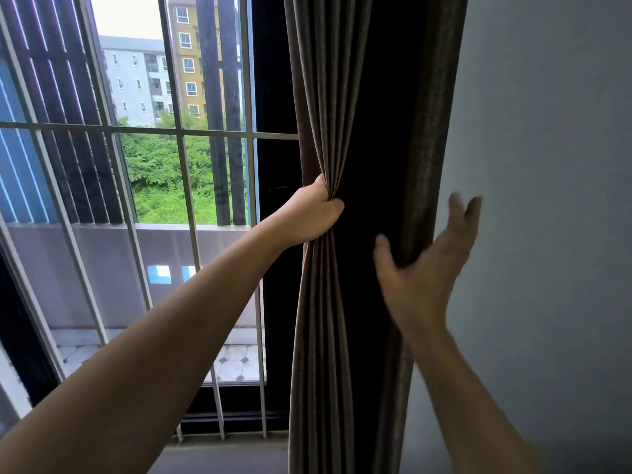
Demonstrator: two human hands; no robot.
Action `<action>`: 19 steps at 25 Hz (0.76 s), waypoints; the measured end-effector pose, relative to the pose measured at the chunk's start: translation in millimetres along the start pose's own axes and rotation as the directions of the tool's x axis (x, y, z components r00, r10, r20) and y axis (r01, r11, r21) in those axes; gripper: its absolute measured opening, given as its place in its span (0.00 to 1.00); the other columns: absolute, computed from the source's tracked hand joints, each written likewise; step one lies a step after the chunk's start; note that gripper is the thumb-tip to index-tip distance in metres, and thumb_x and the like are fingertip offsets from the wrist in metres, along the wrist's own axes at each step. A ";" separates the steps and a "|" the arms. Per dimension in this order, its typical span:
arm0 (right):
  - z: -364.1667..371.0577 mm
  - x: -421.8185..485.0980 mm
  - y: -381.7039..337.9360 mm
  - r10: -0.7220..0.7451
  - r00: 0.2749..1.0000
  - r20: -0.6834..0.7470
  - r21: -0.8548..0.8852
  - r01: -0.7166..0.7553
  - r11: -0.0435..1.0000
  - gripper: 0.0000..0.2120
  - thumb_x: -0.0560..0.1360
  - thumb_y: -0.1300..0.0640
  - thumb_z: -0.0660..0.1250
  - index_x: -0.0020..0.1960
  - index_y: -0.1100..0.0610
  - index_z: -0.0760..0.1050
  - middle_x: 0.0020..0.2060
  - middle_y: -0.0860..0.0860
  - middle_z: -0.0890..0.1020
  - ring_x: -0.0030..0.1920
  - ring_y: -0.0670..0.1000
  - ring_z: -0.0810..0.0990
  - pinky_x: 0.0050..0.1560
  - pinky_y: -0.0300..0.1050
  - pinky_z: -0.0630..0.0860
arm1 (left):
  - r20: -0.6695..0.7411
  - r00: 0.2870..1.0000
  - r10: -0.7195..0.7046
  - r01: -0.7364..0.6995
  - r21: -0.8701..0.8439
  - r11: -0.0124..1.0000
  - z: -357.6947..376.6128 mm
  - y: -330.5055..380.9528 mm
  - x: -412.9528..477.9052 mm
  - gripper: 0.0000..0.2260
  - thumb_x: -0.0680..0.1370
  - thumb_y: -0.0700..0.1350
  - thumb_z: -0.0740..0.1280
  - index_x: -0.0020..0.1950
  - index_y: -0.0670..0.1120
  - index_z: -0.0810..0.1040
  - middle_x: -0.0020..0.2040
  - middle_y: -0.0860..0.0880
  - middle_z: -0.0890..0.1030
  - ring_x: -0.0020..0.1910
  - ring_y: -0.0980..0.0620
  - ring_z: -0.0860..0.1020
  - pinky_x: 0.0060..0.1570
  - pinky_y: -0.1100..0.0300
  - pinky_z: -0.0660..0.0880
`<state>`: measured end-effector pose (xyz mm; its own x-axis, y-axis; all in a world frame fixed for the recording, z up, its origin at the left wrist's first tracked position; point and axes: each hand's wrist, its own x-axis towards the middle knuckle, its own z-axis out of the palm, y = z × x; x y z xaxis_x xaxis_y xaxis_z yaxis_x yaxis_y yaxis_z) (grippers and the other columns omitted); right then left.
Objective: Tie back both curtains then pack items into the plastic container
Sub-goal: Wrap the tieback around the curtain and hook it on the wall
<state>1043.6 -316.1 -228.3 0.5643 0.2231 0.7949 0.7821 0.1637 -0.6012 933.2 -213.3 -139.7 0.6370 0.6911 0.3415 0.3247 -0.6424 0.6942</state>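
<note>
One curtain (337, 97): left grip (313, 213) clenches its folds, right grip (427, 268) spread at its edge.

Your curtain (328, 80) hangs bunched just beside the bare wall (547, 131) on the right, leaving little room behind its edge. To its left, window bars (212, 133) close off the far side. The near space stays open.

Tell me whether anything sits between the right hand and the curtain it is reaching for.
Nothing visible does. The right hand is open at the wall-side edge of the curtain, with no object between them. The left hand has its grip on the folds at the window side.
</note>
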 end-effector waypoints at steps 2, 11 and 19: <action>1.9 38.0 -1.0 0.165 0.975 0.148 0.080 -0.179 0.981 0.42 0.72 0.53 0.71 0.77 0.53 0.47 0.76 0.52 0.56 0.73 0.45 0.58 0.74 0.41 0.57 | 0.005 1.000 0.005 -0.005 -0.011 1.000 1.7 1.5 0.0 0.24 0.78 0.42 0.57 0.74 0.46 0.59 0.58 0.50 0.73 0.56 0.52 0.72 0.50 0.63 0.67; 30.8 -32.5 49.5 0.046 0.730 0.682 0.006 -0.068 0.998 0.24 0.74 0.75 0.54 0.68 0.63 0.68 0.48 0.49 0.76 0.48 0.49 0.78 0.59 0.42 0.76 | -0.014 1.000 0.008 -0.008 -0.025 1.000 2.5 -1.9 0.4 0.23 0.78 0.41 0.57 0.73 0.45 0.60 0.54 0.51 0.73 0.51 0.54 0.73 0.43 0.67 0.68; 38.9 -60.0 54.7 0.142 0.615 0.776 0.050 -0.284 0.958 0.32 0.78 0.71 0.54 0.67 0.36 0.56 0.47 0.47 0.79 0.40 0.35 0.78 0.49 0.35 0.75 | -0.002 1.000 0.020 -0.020 0.012 1.000 3.8 -2.8 3.8 0.22 0.79 0.41 0.57 0.73 0.43 0.58 0.54 0.50 0.73 0.48 0.56 0.74 0.40 0.69 0.69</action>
<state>1042.3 -283.1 -312.1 0.2529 0.9057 0.3402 0.5757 0.1417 -0.8053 937.3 -210.1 -142.8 0.6421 0.6788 0.3562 0.3205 -0.6597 0.6797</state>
